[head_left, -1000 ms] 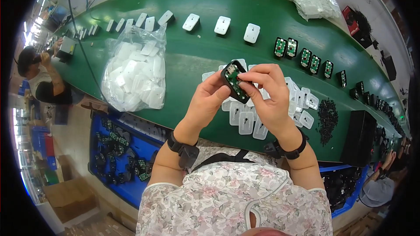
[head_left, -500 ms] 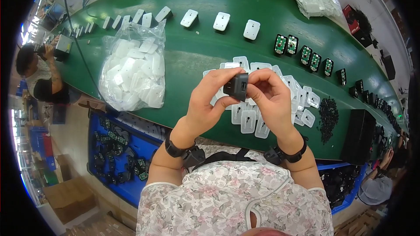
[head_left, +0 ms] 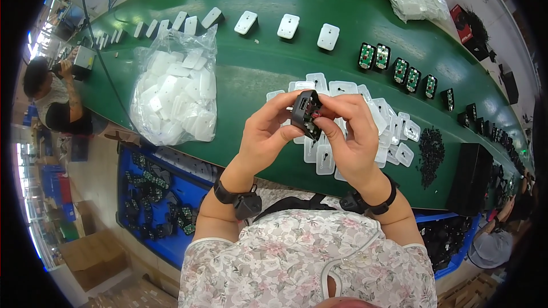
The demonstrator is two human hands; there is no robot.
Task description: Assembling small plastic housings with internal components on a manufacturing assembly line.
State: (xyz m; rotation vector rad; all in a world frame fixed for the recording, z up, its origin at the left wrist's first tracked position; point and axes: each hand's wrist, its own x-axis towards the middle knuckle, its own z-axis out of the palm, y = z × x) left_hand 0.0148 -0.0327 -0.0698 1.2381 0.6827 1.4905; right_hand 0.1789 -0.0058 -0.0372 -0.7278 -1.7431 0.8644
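Note:
Between my hands, above the green bench, is a small black plastic housing (head_left: 299, 113) with metal prongs on its left side. Its open side is turned to the right, and red wires and small parts show inside. My left hand (head_left: 260, 142) grips the housing from the left, thumb below and fingers above. The right hand (head_left: 358, 142) is closed on its open edge, with thumb and fingertips at the wires; whether they pinch a small part there is hidden. Beneath both hands lies a pile of translucent white covers (head_left: 325, 161), each with a small black piece on it.
A clear bag of white covers (head_left: 171, 97) lies to the left. Along the back stand white-topped units (head_left: 288, 25) and black housings with green circuit boards (head_left: 401, 71). Small black parts (head_left: 431, 157) and a black box (head_left: 469, 179) are at right. Blue bins (head_left: 128, 194) flank me; co-workers sit beyond.
The housing has been turned in my hands, so its open inside with red wires now shows. My right fingertips have shifted onto that open side.

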